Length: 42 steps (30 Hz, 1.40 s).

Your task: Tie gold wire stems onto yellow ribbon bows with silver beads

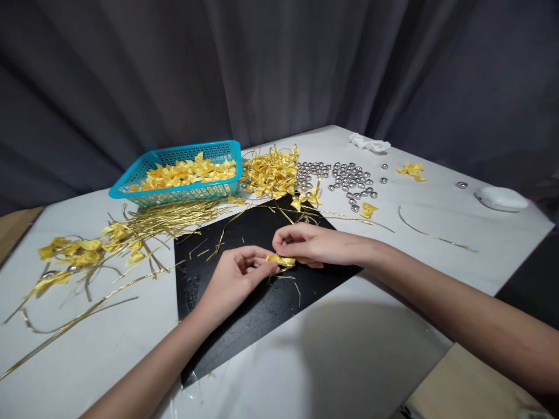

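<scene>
- Left hand (pixel 236 273) pinches one end of a small yellow satin bow (pixel 286 262), apparently steadying it over the flat black mat (pixel 236 326).
- Right hand (pixel 308 241) works close against it, fingertips narrow (their grip I cannot tell).

My feed shows dim grey curtains (pixel 283 70) behind a brighter white tabletop (pixel 454 215), a soft shadow (pixel 349 349) darkening its near side.

The bare, slender left hand (pixel 233 273) and the bare, slender right hand (pixel 308 241) have slim fingers (pixel 252 252), their nails too small to make out. Narrow wrists (pixel 206 308) lead into a smooth, tapering left forearm (pixel 163 355), uncovered down to seven o'clock, and a smooth, tapering right forearm (pixel 430 288), uncovered out toward four o'clock.
</scene>
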Available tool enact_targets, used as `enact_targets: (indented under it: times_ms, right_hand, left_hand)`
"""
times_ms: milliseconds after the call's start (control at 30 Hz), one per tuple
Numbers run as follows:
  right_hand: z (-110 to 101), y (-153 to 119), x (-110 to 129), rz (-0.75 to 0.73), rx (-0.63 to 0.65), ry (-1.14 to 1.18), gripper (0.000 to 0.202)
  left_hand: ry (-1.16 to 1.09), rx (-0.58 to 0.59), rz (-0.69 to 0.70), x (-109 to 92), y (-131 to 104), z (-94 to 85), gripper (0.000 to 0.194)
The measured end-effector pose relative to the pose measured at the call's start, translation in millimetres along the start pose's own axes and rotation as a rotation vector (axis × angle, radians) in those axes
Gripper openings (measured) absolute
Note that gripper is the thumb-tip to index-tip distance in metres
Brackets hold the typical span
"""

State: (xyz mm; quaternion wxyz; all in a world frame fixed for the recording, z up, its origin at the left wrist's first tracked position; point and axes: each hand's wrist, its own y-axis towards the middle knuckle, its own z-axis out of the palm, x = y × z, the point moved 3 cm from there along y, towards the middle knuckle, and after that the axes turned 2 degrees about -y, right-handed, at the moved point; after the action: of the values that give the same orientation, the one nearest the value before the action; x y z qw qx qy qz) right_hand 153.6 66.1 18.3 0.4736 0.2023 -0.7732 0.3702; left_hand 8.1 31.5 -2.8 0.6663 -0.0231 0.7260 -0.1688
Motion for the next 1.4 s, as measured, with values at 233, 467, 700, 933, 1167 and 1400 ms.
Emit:
enact_targets:
  times_ms: [233, 467, 700, 933, 1167, 1400]
  right_hand:
    - [1, -2, 4, -0.053, -0.015, -0.167, 0.013]
    - [4, -7, 11, -0.378, -0.295, -0.616, 0.012]
    - [15, -9, 11, -0.458, -0.420, -1.046, 0.018]
    - [16, -6, 6, -0.565, -0.519, -0.870, 0.013]
    - [6, -1, 4, -0.477, -0.612, -0.383, 0.005]
    - [7, 3, 2, -0.419, -0.559, -0.290, 0.009]
  left_hand:
    - [-0.051, -0.008, 0.028, 0, -1, -0.7, 0.010]
    - [-0.147, -0.100, 0.060, 2, 1, -4.3, 0.016]
    - [-0.280, -0.133, 0.080, 5, 0, -7.5, 0.019]
    - [-0.305, -0.152, 0.093, 5, 1, -8.3, 0.019]
    - [-0.267, -0.128, 0.095, 6, 1, -8.0, 0.020]
    - [-0.248, -0.113, 0.071, 5, 1, -6.8, 0.020]
